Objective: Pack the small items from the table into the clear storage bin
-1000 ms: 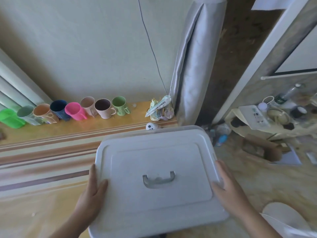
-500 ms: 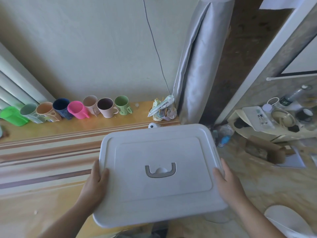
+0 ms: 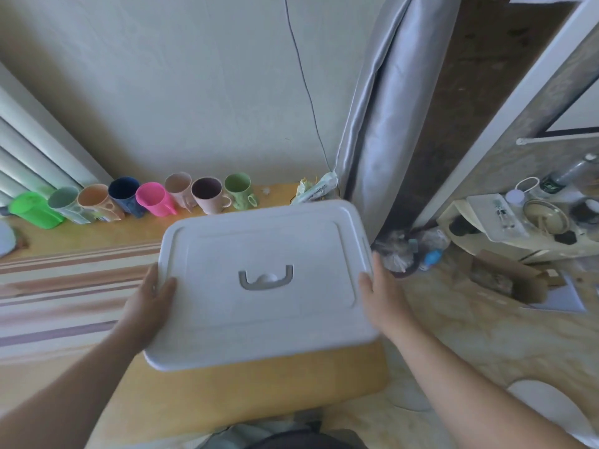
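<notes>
The storage bin shows only its white lid, with a grey handle in the middle. I hold it over the wooden table. My left hand grips the lid's left edge and my right hand grips its right edge. The bin's body below the lid is hidden. At the table's back, against the wall, stands a row of several coloured mugs, and a pile of small packets lies just behind the lid's far right corner.
A striped cloth covers the table's left part. A green container ends the mug row at the left. A grey curtain hangs at the table's right end. Right of the table, a low shelf with clutter and a cardboard box sit on the floor.
The bin has moved away from me, toward the wall, with both hands on its sides. It now hides a small white item that showed behind it before.
</notes>
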A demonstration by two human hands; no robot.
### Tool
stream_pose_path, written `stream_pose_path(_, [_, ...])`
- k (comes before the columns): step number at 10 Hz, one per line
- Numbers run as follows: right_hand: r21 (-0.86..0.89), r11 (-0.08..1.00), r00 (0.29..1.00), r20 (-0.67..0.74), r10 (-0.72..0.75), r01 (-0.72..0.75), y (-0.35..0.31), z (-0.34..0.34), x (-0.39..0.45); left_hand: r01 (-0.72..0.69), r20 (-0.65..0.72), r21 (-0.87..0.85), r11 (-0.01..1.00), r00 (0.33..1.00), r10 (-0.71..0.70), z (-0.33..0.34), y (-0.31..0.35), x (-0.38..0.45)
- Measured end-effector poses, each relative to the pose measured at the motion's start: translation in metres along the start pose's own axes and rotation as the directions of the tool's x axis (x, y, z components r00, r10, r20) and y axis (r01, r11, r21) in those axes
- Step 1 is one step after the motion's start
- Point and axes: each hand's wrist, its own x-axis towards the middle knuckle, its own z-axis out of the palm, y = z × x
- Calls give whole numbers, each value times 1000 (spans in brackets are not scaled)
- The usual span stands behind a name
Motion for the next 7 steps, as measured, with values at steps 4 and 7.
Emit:
stream_pose_path(4, [-183, 983, 1000, 3, -8, 8, -17, 16, 8, -45, -8, 290, 956, 999, 50, 2, -2, 26])
stream_pose_path(7, [-324, 940, 977, 212, -36, 105, -50, -33, 15, -223, 125, 431, 874, 974, 188, -35, 10, -20])
